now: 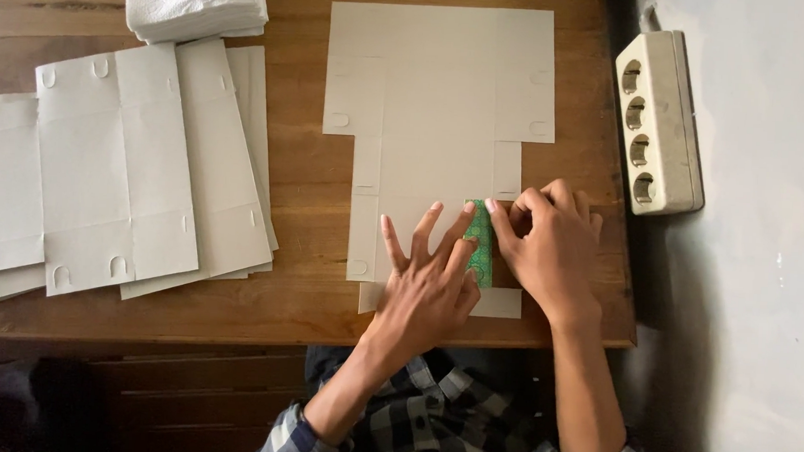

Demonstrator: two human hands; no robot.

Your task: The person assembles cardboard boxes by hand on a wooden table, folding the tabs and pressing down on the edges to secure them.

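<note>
Wooden surface (pixel 296 172): flat cardboard box blank (pixel 439 92). My left hand (pixel 426 286) lies released, fingers splayed, pressing it; my right hand (pixel 550 251) pinches its green-printed flap (pixel 481 243), folding it inward.

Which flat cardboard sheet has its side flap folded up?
The grey die-cut cardboard sheet lying alone under both hands; its folded right flap shows green print. The stacked grey sheets at left lie fully flat.

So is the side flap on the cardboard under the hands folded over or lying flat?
Folded over: the flap shows its green printed side, with the left hand and right hand pressing it onto the cardboard sheet.
</note>
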